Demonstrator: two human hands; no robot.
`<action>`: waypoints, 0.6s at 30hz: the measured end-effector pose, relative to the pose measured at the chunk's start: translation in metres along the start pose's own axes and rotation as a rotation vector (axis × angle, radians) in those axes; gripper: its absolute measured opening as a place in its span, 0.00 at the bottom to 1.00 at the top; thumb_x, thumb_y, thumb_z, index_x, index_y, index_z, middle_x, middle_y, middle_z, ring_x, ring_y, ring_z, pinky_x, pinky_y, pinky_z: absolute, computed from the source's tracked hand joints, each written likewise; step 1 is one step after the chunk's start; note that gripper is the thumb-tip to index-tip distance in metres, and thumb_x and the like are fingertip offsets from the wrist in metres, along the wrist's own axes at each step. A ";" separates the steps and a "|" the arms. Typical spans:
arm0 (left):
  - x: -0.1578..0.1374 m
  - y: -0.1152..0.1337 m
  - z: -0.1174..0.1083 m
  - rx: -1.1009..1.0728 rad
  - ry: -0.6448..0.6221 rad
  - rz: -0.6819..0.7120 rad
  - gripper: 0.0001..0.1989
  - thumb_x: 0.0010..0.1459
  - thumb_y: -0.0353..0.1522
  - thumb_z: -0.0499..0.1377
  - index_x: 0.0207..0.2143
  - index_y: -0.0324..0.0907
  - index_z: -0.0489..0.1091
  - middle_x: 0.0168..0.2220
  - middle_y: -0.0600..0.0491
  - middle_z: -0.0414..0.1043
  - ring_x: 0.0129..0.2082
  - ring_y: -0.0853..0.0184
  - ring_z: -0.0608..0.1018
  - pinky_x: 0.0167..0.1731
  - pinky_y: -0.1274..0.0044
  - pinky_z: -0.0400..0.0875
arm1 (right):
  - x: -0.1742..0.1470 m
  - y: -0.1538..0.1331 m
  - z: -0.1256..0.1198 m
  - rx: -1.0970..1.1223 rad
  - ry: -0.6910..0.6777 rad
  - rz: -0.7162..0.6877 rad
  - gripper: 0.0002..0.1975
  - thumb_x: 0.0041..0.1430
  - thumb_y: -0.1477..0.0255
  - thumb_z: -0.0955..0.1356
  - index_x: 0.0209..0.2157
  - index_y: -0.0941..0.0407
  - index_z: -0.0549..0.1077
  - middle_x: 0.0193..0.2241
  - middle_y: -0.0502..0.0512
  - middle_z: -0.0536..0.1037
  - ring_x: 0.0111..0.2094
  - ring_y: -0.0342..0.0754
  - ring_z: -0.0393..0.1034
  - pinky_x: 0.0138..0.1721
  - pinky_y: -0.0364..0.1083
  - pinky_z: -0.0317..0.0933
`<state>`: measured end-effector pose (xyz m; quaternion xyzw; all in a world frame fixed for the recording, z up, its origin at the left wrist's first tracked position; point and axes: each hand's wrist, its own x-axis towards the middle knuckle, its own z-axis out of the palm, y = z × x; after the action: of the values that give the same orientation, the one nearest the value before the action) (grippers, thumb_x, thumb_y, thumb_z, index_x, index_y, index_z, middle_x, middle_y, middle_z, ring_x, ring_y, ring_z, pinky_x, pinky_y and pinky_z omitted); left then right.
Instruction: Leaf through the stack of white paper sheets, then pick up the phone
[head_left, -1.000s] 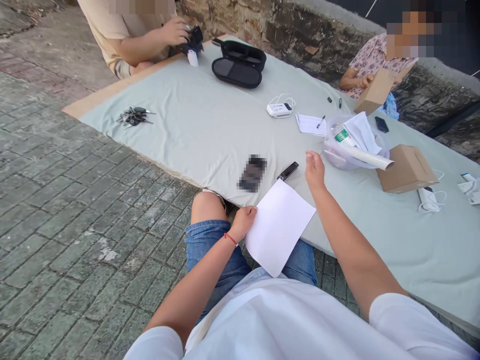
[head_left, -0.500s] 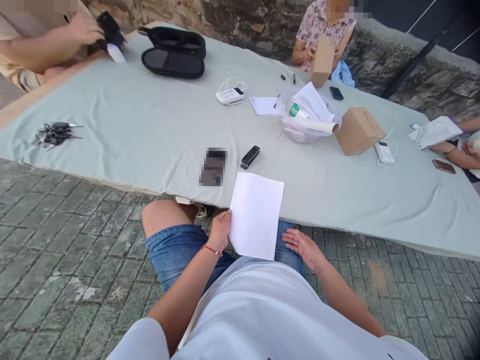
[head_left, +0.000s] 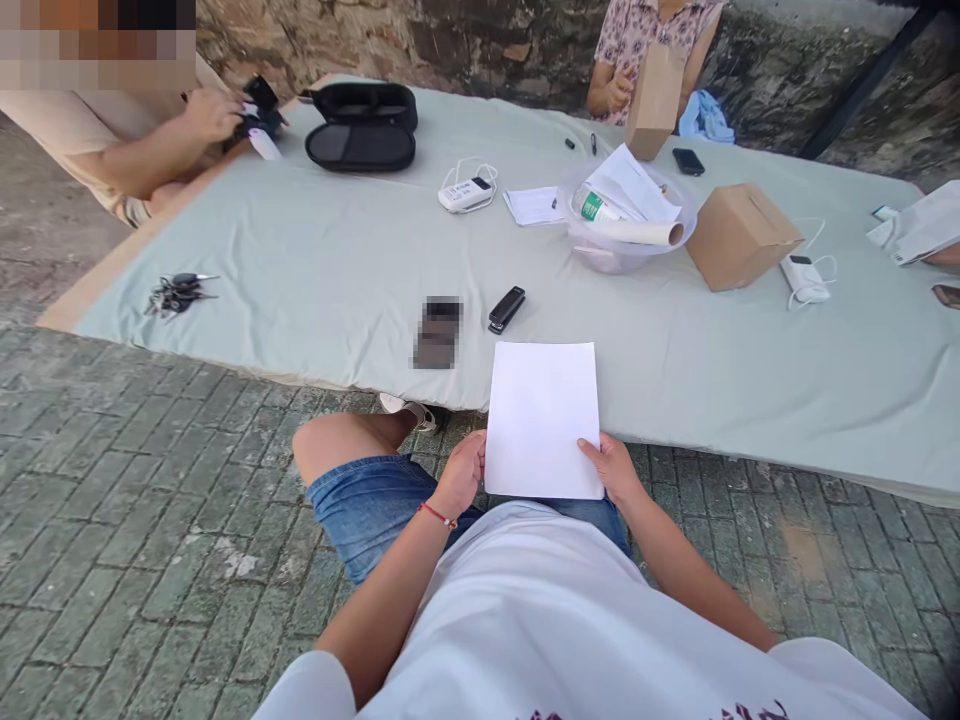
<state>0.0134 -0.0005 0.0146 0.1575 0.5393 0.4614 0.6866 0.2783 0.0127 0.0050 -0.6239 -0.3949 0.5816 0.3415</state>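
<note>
A stack of white paper (head_left: 541, 415) lies partly over the table's near edge and partly over my lap, its face blank. My left hand (head_left: 463, 472) grips its left edge, the fingers mostly tucked against the side. On the right edge, my right hand (head_left: 609, 466) pinches the sheets with the thumb on top and the fingers hidden beneath. Just beyond the paper sits a black stapler (head_left: 507, 310). To the stapler's left is a dark, pixelated flat object (head_left: 437, 333).
On the cloth-covered table (head_left: 337, 260) are keys (head_left: 180, 294), an open black case (head_left: 361, 128), a clear bowl (head_left: 626, 258) of papers, a cardboard box (head_left: 742, 238) and white corded devices. Other people sit at the left, far side and right.
My right hand, earlier open and apart from the paper, has closed on its right edge. The paper has turned straighter. The whole view has shifted slightly.
</note>
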 end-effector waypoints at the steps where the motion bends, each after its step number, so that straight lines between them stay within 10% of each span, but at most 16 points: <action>1: -0.003 -0.004 -0.001 -0.021 -0.041 -0.060 0.18 0.49 0.43 0.65 0.35 0.39 0.71 0.35 0.49 0.78 0.35 0.64 0.79 0.35 0.74 0.71 | -0.001 0.001 -0.004 -0.007 0.002 -0.001 0.24 0.49 0.54 0.72 0.43 0.54 0.77 0.45 0.56 0.80 0.48 0.59 0.74 0.49 0.57 0.68; 11: -0.007 -0.026 0.000 0.007 0.037 -0.107 0.23 0.39 0.38 0.73 0.37 0.36 0.75 0.34 0.47 0.80 0.31 0.62 0.80 0.38 0.70 0.74 | -0.017 0.028 -0.012 0.322 0.060 0.159 0.25 0.46 0.60 0.76 0.46 0.54 0.75 0.46 0.57 0.80 0.45 0.57 0.76 0.48 0.55 0.69; 18: -0.007 -0.028 0.006 -0.083 -0.027 -0.075 0.21 0.43 0.43 0.71 0.33 0.36 0.75 0.33 0.47 0.80 0.33 0.62 0.80 0.39 0.71 0.73 | -0.007 0.028 -0.039 0.091 0.138 0.056 0.24 0.48 0.58 0.74 0.46 0.55 0.76 0.45 0.57 0.81 0.46 0.57 0.75 0.47 0.54 0.69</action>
<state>0.0317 -0.0195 0.0009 0.1148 0.5159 0.4549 0.7168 0.3200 -0.0046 -0.0126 -0.6569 -0.3260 0.5639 0.3797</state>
